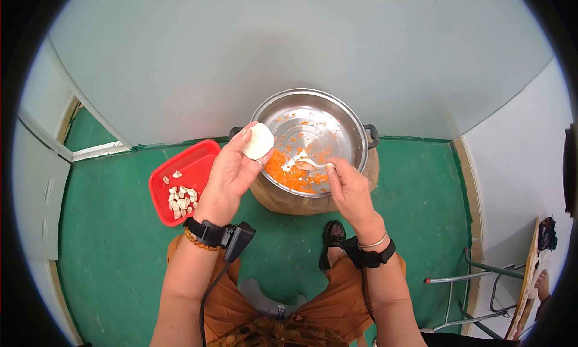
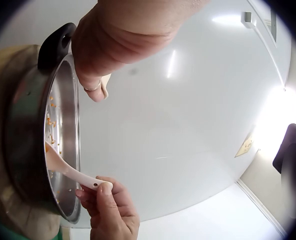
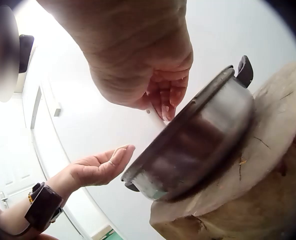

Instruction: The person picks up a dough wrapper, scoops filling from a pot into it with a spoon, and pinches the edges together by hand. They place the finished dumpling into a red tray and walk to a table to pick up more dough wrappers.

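My left hand (image 1: 229, 169), palm up, holds a round white dough wrapper (image 1: 259, 142) by its edge, just over the left rim of a wide steel pot (image 1: 346, 133). Pinched by its handle end in my right hand (image 1: 352, 193) is a white spoon (image 2: 70, 171). The spoon's bowl dips into the pot, among finely chopped orange filling (image 1: 284, 171) that looks like carrot. Most of the filling lies on the near left side of the pot floor, with scattered bits beyond. In the right wrist view the pot wall hides the spoon's bowl.
The pot stands on a round wooden block (image 1: 271, 201) against a pale wall. A red tray (image 1: 201, 157) at the left on the green floor contains several small whitish dumplings (image 1: 182, 202). To the right is a metal-legged folding seat (image 1: 481, 278), with another person's hand (image 1: 542, 283) near it.
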